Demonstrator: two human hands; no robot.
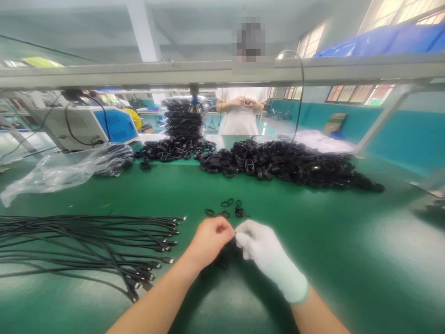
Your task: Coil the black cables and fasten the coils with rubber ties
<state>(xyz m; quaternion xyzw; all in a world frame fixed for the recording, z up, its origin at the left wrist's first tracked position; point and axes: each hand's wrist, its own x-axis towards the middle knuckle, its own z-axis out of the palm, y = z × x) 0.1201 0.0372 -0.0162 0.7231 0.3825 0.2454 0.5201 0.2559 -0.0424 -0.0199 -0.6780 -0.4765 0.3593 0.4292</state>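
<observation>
My bare left hand (213,236) and my white-gloved right hand (259,241) meet fingertip to fingertip above the green table, both pinched closed. Whatever lies between the fingertips is too small and hidden to name. Just beyond them are several small black rings (227,202) and a little clump of black pieces (239,211). Something dark shows on the table under my hands, partly covered by them. Left of my left hand lies a spread of black cables (139,227), their metal-tipped connectors pointing towards me and to the right.
A long heap of coiled black cables (278,162) runs along the back of the table (167,190). Behind it rise stacked bagged bundles (184,118). At left are clear plastic bags (69,169) and a blue-and-white machine (93,125). A person (241,109) stands opposite, beyond an overhead beam (174,73).
</observation>
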